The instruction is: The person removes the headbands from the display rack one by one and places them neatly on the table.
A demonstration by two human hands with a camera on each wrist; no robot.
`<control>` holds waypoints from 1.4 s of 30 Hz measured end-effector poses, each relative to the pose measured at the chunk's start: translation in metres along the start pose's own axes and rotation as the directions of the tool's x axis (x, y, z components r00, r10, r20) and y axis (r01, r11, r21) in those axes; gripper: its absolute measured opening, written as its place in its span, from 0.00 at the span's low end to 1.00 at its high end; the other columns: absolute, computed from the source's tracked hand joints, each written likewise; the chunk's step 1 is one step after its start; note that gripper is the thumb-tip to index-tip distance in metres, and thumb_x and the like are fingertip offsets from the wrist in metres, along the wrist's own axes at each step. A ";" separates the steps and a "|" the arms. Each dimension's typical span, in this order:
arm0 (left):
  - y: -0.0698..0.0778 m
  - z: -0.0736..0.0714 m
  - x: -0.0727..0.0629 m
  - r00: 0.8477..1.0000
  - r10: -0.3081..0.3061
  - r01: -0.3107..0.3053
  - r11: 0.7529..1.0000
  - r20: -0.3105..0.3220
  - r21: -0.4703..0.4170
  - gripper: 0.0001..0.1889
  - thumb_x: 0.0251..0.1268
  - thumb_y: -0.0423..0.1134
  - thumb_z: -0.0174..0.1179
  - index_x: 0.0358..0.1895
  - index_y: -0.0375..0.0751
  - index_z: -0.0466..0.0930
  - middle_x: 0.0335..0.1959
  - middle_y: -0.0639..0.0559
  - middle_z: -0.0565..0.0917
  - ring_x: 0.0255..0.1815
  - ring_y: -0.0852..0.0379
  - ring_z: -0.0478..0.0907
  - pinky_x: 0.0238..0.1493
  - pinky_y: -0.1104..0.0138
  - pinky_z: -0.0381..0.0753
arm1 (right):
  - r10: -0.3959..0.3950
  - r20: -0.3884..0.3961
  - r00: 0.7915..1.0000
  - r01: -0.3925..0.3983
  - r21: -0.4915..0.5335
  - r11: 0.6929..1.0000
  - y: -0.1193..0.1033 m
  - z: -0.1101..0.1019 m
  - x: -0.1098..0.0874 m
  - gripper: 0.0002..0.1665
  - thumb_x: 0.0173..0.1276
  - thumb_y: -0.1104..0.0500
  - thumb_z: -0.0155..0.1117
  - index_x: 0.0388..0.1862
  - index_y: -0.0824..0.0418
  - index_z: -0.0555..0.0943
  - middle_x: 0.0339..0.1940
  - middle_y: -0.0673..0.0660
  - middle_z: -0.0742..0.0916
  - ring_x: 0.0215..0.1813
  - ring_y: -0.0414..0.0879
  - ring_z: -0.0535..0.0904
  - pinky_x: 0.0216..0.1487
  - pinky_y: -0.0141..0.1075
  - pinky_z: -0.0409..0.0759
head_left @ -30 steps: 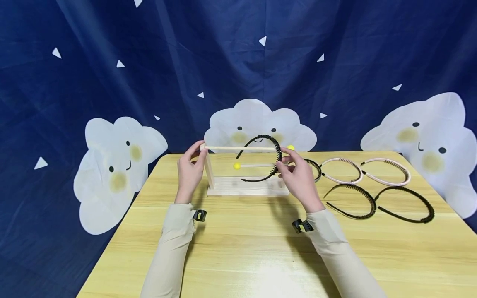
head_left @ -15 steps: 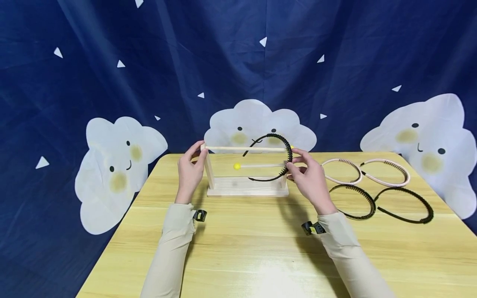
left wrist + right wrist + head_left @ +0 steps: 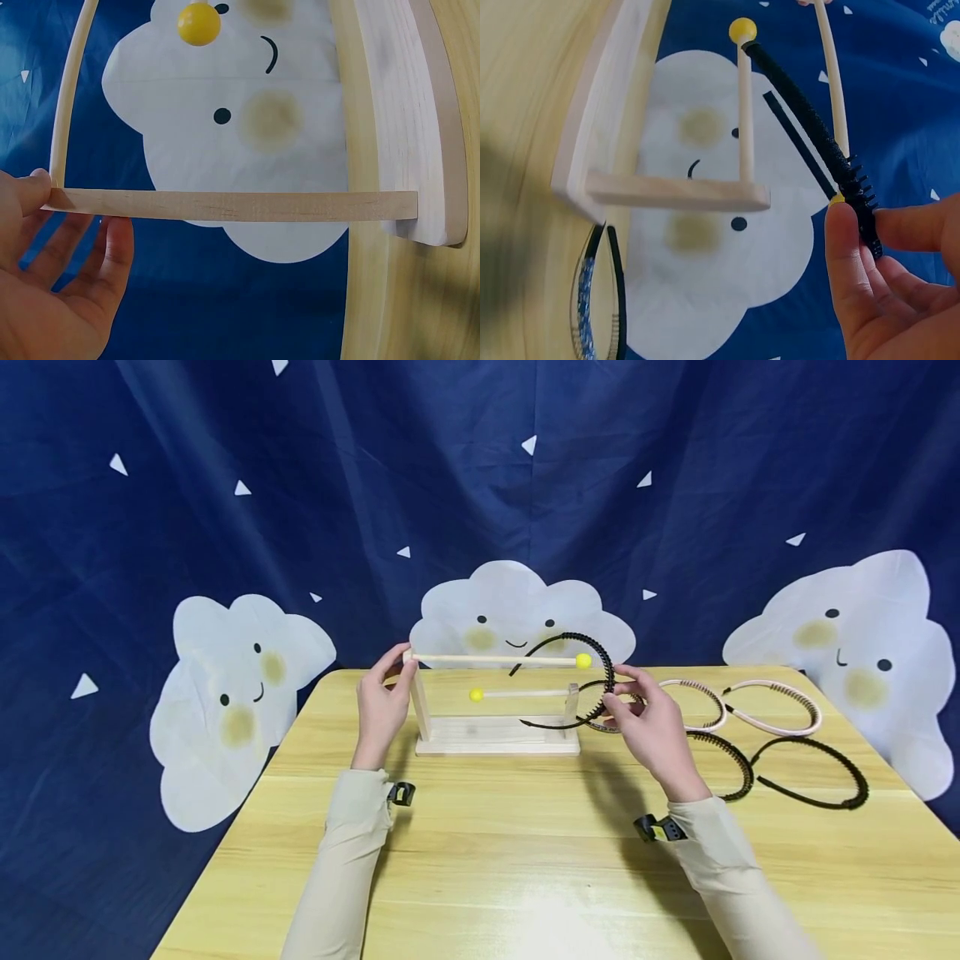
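Note:
My left hand (image 3: 382, 706) grips the top of the left upright (image 3: 225, 205) of a pale wooden stand (image 3: 495, 747), thumb and fingers at the corner below the upper rod (image 3: 495, 658). With thumb and fingertips, my right hand (image 3: 652, 731) pinches a black toothed headband (image 3: 608, 664) by its curved middle. Its two ends point left, around the yellow ball (image 3: 583, 661) at the rod's right end. In the right wrist view the headband (image 3: 802, 112) slants beside that rod; fingers partly hide the ball. A lower rod (image 3: 745, 120) on the short right upright (image 3: 682, 192) ends in another yellow ball (image 3: 476, 694).
Behind my right hand lies a dark headband with blue glitter (image 3: 586, 307). Farther right on the wooden table (image 3: 480, 860) are two pale pink headbands (image 3: 815, 714) and two black ones (image 3: 860, 781). A blue curtain with clouds (image 3: 517, 597) hangs behind.
My right hand has moved right with the black headband, from along the upper rod to its ball end. The left hand has stayed on the upright.

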State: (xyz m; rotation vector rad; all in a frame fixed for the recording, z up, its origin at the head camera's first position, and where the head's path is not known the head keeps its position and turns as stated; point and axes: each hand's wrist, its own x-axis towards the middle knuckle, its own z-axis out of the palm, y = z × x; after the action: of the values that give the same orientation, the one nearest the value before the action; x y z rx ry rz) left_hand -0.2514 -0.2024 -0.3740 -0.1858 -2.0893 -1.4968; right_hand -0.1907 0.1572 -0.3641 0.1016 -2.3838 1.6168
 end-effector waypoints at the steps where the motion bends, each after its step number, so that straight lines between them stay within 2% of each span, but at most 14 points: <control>1: 0.000 0.000 0.000 1.000 0.001 -0.001 1.000 0.000 0.001 0.17 0.74 0.42 0.63 0.62 0.44 0.84 0.55 0.42 0.87 0.51 0.47 0.84 0.38 0.80 0.77 | -0.002 0.000 1.000 0.002 -0.002 1.000 0.001 -0.003 -0.001 0.28 0.76 0.61 0.61 0.74 0.58 0.71 0.50 0.64 0.83 0.33 0.38 0.87 0.37 0.34 0.87; 6: 0.001 0.000 0.000 1.000 -0.002 0.002 1.000 0.001 0.013 0.17 0.74 0.41 0.63 0.62 0.43 0.84 0.55 0.42 0.87 0.51 0.48 0.84 0.38 0.79 0.78 | -0.002 0.006 1.000 0.002 0.000 1.000 0.010 -0.014 -0.004 0.29 0.78 0.60 0.60 0.75 0.59 0.69 0.50 0.64 0.82 0.35 0.42 0.89 0.38 0.33 0.87; 11: 0.000 0.001 0.000 1.000 0.000 0.000 1.000 -0.001 0.010 0.17 0.74 0.41 0.63 0.62 0.43 0.84 0.55 0.42 0.87 0.51 0.48 0.84 0.38 0.80 0.77 | 0.023 0.022 0.999 -0.024 0.054 0.998 0.018 -0.025 -0.007 0.30 0.78 0.60 0.60 0.76 0.62 0.67 0.49 0.61 0.80 0.36 0.39 0.88 0.41 0.35 0.87; 18: 0.039 0.000 -0.010 1.000 -0.007 0.007 1.000 -0.001 0.018 0.17 0.74 0.31 0.60 0.62 0.31 0.81 0.56 0.32 0.85 0.52 0.37 0.83 0.38 0.79 0.76 | 0.072 0.047 0.996 -0.072 0.019 0.997 0.032 -0.043 -0.014 0.32 0.79 0.58 0.60 0.78 0.62 0.65 0.51 0.60 0.80 0.35 0.34 0.87 0.41 0.31 0.86; 21: 0.039 0.000 -0.010 1.000 -0.010 0.010 1.000 0.004 0.013 0.17 0.75 0.31 0.60 0.62 0.31 0.81 0.56 0.32 0.84 0.52 0.37 0.83 0.38 0.80 0.76 | 0.071 0.055 0.996 -0.070 -0.015 0.997 0.040 -0.048 -0.017 0.32 0.79 0.58 0.60 0.78 0.63 0.65 0.51 0.60 0.81 0.35 0.33 0.87 0.41 0.31 0.86; 29: 0.002 0.003 0.000 1.000 -0.018 0.018 1.000 -0.011 0.005 0.17 0.75 0.37 0.62 0.63 0.39 0.83 0.58 0.38 0.85 0.53 0.41 0.83 0.37 0.82 0.75 | 0.089 0.098 0.991 -0.086 -0.036 0.996 0.052 -0.057 -0.025 0.33 0.79 0.58 0.59 0.78 0.66 0.63 0.55 0.66 0.80 0.37 0.35 0.87 0.44 0.34 0.86; 35: 0.000 0.001 0.000 1.000 -0.013 0.013 1.000 0.003 -0.009 0.17 0.74 0.42 0.63 0.62 0.44 0.84 0.56 0.43 0.86 0.51 0.48 0.84 0.38 0.80 0.77 | 0.104 0.108 0.989 -0.104 -0.004 0.995 0.057 -0.057 -0.028 0.34 0.79 0.60 0.59 0.78 0.68 0.62 0.53 0.64 0.80 0.36 0.37 0.87 0.44 0.35 0.87; 42: 0.002 0.000 0.000 1.000 -0.003 0.003 1.000 -0.003 0.000 0.17 0.74 0.42 0.63 0.61 0.44 0.84 0.56 0.43 0.87 0.50 0.48 0.84 0.39 0.79 0.78 | 0.096 0.101 0.990 -0.096 0.004 0.995 0.059 -0.056 -0.027 0.33 0.79 0.60 0.59 0.77 0.69 0.62 0.51 0.61 0.81 0.36 0.35 0.87 0.44 0.35 0.87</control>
State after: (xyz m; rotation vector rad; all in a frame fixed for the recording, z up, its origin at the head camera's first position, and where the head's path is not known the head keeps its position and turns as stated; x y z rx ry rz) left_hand -0.2503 -0.2016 -0.3724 -0.1804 -2.0881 -1.4973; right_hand -0.1665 0.2290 -0.4049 0.0725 -2.4925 1.7033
